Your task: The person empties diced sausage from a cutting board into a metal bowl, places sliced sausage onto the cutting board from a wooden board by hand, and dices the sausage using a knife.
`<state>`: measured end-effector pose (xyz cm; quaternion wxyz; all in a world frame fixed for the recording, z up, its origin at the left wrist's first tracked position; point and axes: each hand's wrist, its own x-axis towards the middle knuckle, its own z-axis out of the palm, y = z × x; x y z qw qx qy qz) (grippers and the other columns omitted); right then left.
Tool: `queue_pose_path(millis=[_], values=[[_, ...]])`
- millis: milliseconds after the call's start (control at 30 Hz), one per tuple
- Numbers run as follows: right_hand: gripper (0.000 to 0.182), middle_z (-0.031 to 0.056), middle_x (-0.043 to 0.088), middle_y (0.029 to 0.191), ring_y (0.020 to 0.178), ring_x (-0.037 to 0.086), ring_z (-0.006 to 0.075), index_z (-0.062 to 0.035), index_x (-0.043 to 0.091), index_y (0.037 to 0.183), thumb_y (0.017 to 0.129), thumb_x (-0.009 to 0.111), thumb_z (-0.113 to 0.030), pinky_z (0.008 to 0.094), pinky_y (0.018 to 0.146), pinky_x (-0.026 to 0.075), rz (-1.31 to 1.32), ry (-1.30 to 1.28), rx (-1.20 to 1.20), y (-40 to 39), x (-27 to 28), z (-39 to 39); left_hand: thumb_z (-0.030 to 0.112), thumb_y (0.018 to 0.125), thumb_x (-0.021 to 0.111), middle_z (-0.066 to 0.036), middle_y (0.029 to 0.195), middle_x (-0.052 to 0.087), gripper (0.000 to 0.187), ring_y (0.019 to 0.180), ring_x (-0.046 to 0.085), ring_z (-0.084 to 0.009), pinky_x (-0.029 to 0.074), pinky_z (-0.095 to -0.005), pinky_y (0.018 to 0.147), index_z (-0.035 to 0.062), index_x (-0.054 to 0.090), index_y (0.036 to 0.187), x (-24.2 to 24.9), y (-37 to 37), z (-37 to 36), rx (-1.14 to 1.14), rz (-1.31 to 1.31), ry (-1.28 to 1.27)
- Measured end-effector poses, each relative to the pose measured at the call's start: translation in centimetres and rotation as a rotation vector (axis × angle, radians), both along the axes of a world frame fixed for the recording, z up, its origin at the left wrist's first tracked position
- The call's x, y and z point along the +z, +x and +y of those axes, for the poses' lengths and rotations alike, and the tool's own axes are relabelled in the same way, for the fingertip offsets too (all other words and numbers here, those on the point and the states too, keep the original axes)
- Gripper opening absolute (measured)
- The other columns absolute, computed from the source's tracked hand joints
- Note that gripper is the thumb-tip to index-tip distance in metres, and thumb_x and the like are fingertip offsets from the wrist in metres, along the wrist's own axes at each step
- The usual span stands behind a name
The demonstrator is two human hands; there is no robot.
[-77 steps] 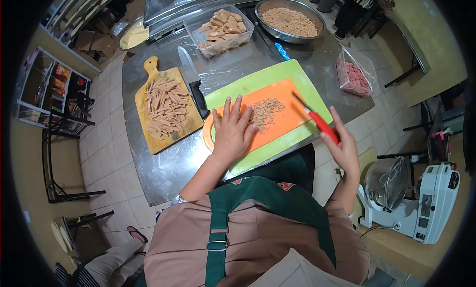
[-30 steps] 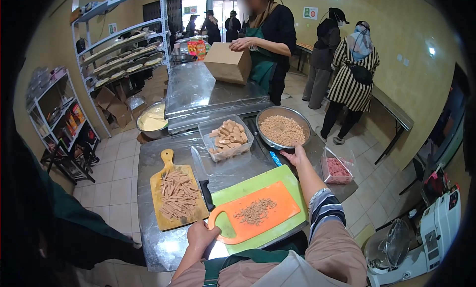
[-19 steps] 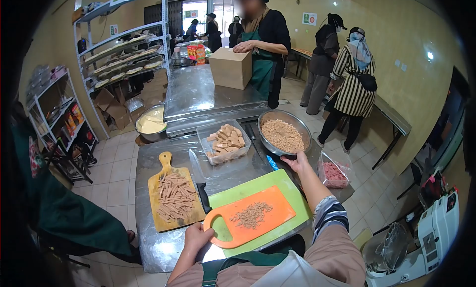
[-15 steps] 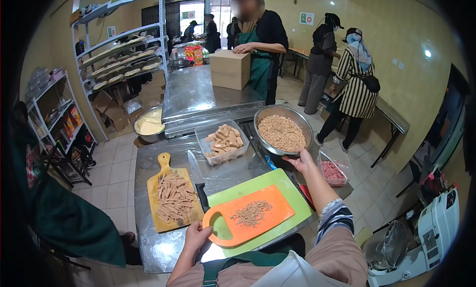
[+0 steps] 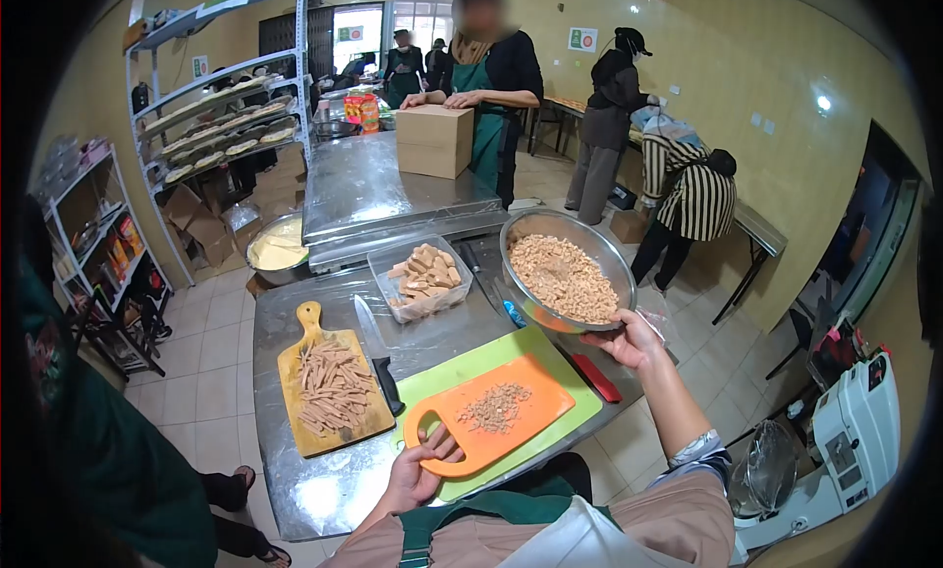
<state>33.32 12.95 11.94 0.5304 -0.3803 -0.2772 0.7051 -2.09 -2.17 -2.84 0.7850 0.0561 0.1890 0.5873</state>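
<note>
My left hand (image 5: pixel 424 467) has its fingers through the handle hole of an orange cutting board (image 5: pixel 542 401), which bears a small pile of chopped brown bits (image 5: pixel 494 409). Beneath that board lies a green one (image 5: pixel 580 386). With my right hand (image 5: pixel 632 342) I grip the near rim of a metal bowl (image 5: pixel 621 264) full of chopped pieces (image 5: pixel 562 276); the bowl is tilted towards me. Left of the boards are a black-handled knife (image 5: pixel 371 330) and a wooden board (image 5: pixel 365 423) with brown strips (image 5: pixel 337 384). A plastic tub (image 5: pixel 417 311) holds larger chunks (image 5: pixel 427 271).
A red-handled tool (image 5: pixel 595 378) lies right of the green board. Behind the table, a person in a green apron rests both hands on a cardboard box (image 5: pixel 433 144). Another person stands at the left edge. A mixer (image 5: pixel 853 431) is at lower right, and shelves (image 5: pixel 221 126) stand back left.
The bowl has come nearer and tilted, with my right hand now around its near rim. My left fingers have gone through the orange board's handle hole. The striped-clothed person has bent down.
</note>
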Motion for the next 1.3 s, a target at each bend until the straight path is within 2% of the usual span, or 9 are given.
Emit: queue_pose_path(millis=[100, 467, 767, 1000, 1067, 1133, 1200, 1233, 1300], values=[[0.044, 0.0213, 0.051, 0.121, 0.108, 0.054, 0.036, 0.0053, 0.039, 0.124, 0.082, 0.043, -0.007, 0.0524, 0.091, 0.048, -0.036, -0.025, -0.029, 0.5, 0.1, -1.6, -0.011, 0.066, 0.042, -0.018, 0.137, 0.036, 0.041, 0.129, 0.032, -0.0413, 0.039, -0.0599, 0.095, 0.0132, 0.053, 0.097, 0.4, -0.6, 0.2, -0.019, -0.116, 0.009], [0.041, 0.0203, 0.052, 0.12, 0.106, 0.057, 0.0308, 0.0053, 0.04, 0.124, 0.086, 0.042, -0.009, 0.0471, 0.087, 0.052, -0.089, -0.086, 0.056, -0.5, -3.4, -3.0, -0.005, 0.06, 0.047, -0.019, 0.131, 0.045, 0.041, 0.12, 0.043, -0.0417, 0.039, -0.0647, 0.091, 0.0126, 0.056, 0.096, 2.9, -9.1, -5.7, 0.329, 0.058, 0.069], [0.034, 0.0182, 0.06, 0.106, 0.087, 0.065, 0.0231, 0.0082, 0.048, 0.113, 0.084, 0.049, -0.011, 0.0343, 0.077, 0.056, -0.24, -0.186, 0.233, -4.3, -6.0, -5.8, -0.006, 0.061, 0.047, -0.023, 0.139, 0.035, 0.039, 0.132, 0.026, -0.0395, 0.02, -0.0581, 0.108, 0.0065, 0.056, 0.097, 5.6, -15.5, -10.2, 0.546, 0.09, 0.232], [0.035, 0.0112, 0.062, 0.101, 0.08, 0.065, 0.0168, 0.0029, 0.05, 0.114, 0.084, 0.053, -0.015, 0.0284, 0.069, 0.056, -0.272, -0.317, 0.375, -5.5, -8.2, -8.9, -0.006, 0.063, 0.045, -0.025, 0.14, 0.032, 0.034, 0.134, 0.022, -0.0396, 0.018, -0.0588, 0.108, 0.0048, 0.052, 0.094, 6.7, -17.0, -9.8, 0.59, 0.043, 0.304], [0.038, 0.0072, 0.064, 0.098, 0.074, 0.065, 0.0159, -0.0007, 0.05, 0.117, 0.085, 0.054, -0.021, 0.0279, 0.064, 0.055, -0.574, -0.154, 0.336, -6.2, -7.7, -10.3, -0.006, 0.063, 0.045, -0.025, 0.14, 0.032, 0.033, 0.134, 0.022, -0.0397, 0.018, -0.0591, 0.108, 0.0046, 0.052, 0.094, 6.9, -17.0, -9.3, 0.591, 0.023, 0.303], [0.036, 0.0088, 0.066, 0.085, 0.067, 0.064, 0.0197, -0.0024, 0.059, 0.103, 0.086, 0.056, -0.033, 0.03, 0.058, 0.051, -0.806, 0.018, 0.414, -5.7, -6.7, -10.0, -0.007, 0.064, 0.046, -0.025, 0.139, 0.033, 0.033, 0.134, 0.022, -0.0394, 0.018, -0.0591, 0.108, 0.0044, 0.052, 0.094, 6.9, -17.0, -8.8, 0.567, -0.011, 0.314], [0.045, 0.0147, 0.064, 0.075, 0.063, 0.062, 0.0258, -0.0004, 0.064, 0.083, 0.085, 0.056, -0.045, 0.0359, 0.054, 0.047, -1.803, 0.128, 0.778, -5.8, -1.9, -9.1, -0.006, 0.064, 0.047, -0.025, 0.14, 0.032, 0.033, 0.135, 0.022, -0.0391, 0.017, -0.0586, 0.109, 0.0046, 0.052, 0.094, 6.7, -16.8, -8.3, 0.553, -0.021, 0.322], [0.05, 0.0178, 0.059, 0.066, 0.063, 0.058, 0.03, -0.0001, 0.064, 0.07, 0.084, 0.056, -0.048, 0.0403, 0.053, 0.044, -1.841, 0.256, 0.559, -5.9, -1.2, -9.3, -0.006, 0.064, 0.047, -0.025, 0.141, 0.031, 0.032, 0.135, 0.022, -0.0389, 0.017, -0.0582, 0.109, 0.0048, 0.052, 0.094, 6.7, -16.6, -8.1, 0.543, -0.028, 0.33], [0.045, 0.0158, 0.059, 0.066, 0.062, 0.058, 0.0295, -0.0012, 0.064, 0.072, 0.084, 0.056, -0.044, 0.0398, 0.054, 0.044, -1.776, 0.472, 0.39, -6.9, -0.6, -8.9, -0.006, 0.065, 0.048, -0.024, 0.141, 0.03, 0.032, 0.135, 0.021, -0.0386, 0.017, -0.0576, 0.109, 0.0053, 0.052, 0.094, 6.7, -16.1, -7.4, 0.531, -0.019, 0.329]])
